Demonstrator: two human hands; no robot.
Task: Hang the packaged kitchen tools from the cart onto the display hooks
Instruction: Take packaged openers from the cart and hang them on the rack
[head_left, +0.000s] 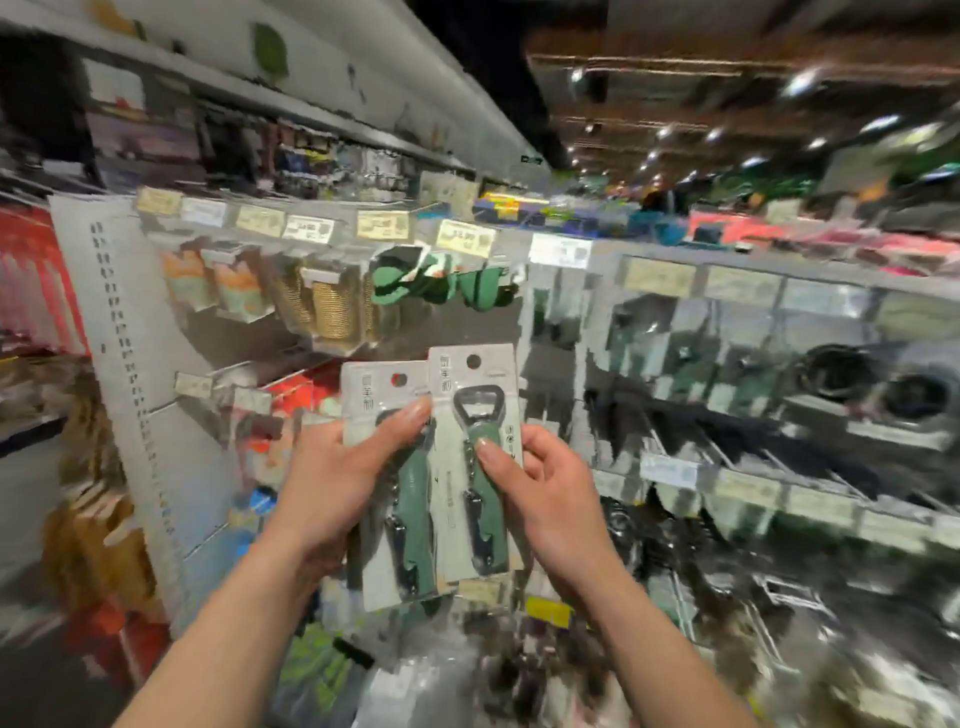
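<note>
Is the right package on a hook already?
No: the right hand pinches the grey card package with green bottle opener; its hole is free.

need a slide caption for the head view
Left hand and right hand each grip a carded green bottle opener, left pack and right pack, facing a store display.

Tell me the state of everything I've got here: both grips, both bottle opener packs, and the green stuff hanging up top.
Left pack: sealed, held upright, on no hook, hang hole empty.
Right pack: sealed, held upright, on no hook, its edge overlapping the left pack.
Left-hand grip: holds the left pack, thumb on its front.
Right-hand grip: pinches the right pack, thumb on its front.
Green goods: hanging in the upper row, blurred.
</note>
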